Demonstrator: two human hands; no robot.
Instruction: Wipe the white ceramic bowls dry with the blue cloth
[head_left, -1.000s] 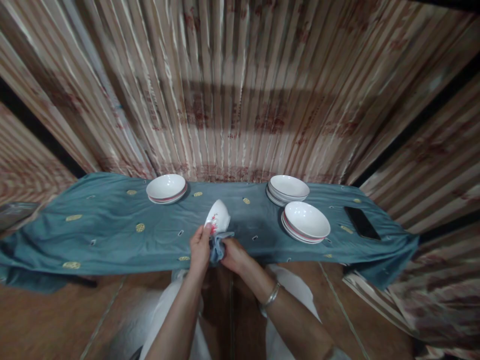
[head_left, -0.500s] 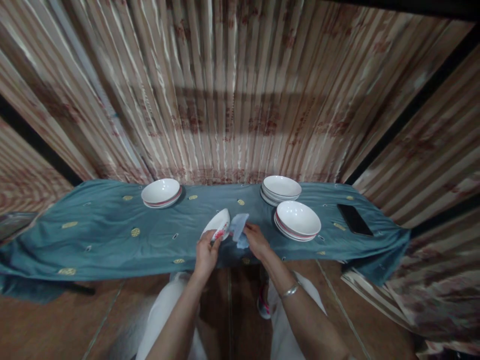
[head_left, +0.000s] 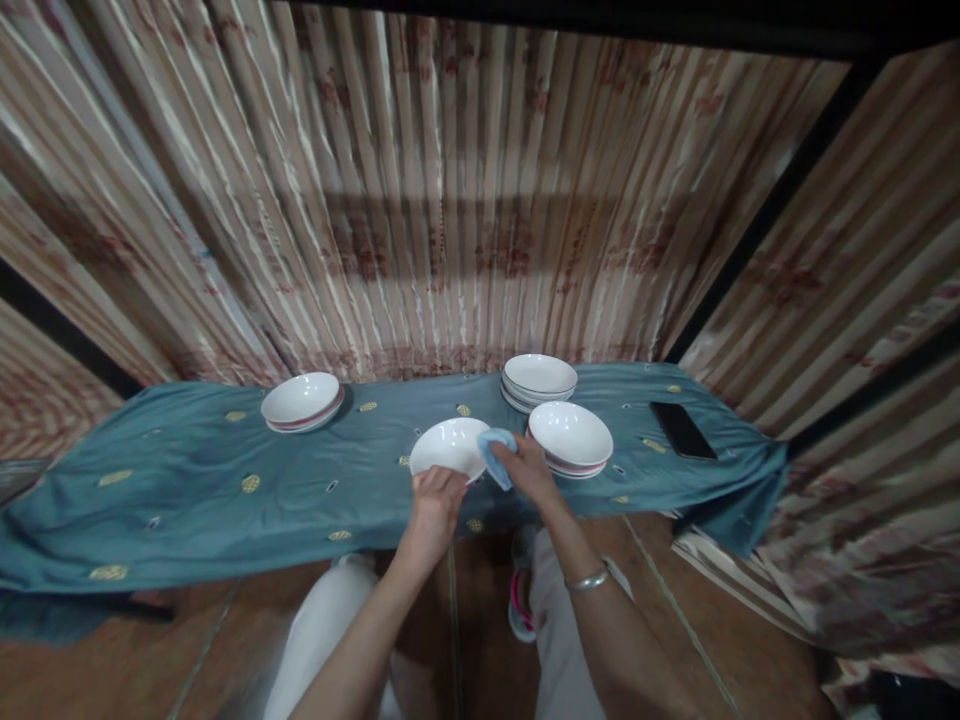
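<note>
A white bowl (head_left: pixel 448 447) is tilted a little above the front middle of the cloth-covered table, its inside facing up. My left hand (head_left: pixel 439 500) grips its near rim, fingers closed over the edge. In my right hand (head_left: pixel 527 468) is a light blue cloth (head_left: pixel 496 455), bunched in the fingers at the bowl's right rim. Just beyond that hand stands a stack of white bowls (head_left: pixel 571 433) with a red band showing below the top rim. My right hand overlaps the left side of this stack in the picture.
Another stack of white dishes (head_left: pixel 540 375) stands behind, and a smaller stack of bowls (head_left: pixel 301 398) is at the left. A black phone (head_left: pixel 682 430) lies at the right. The table has a teal patterned tablecloth (head_left: pixel 195 500); a pleated curtain (head_left: pixel 450 250) hangs behind.
The bowl has turned from edge-on, its flowered outside showing, to inside up. My right hand has brought the cloth against its right rim. The view has shifted slightly to the right.
</note>
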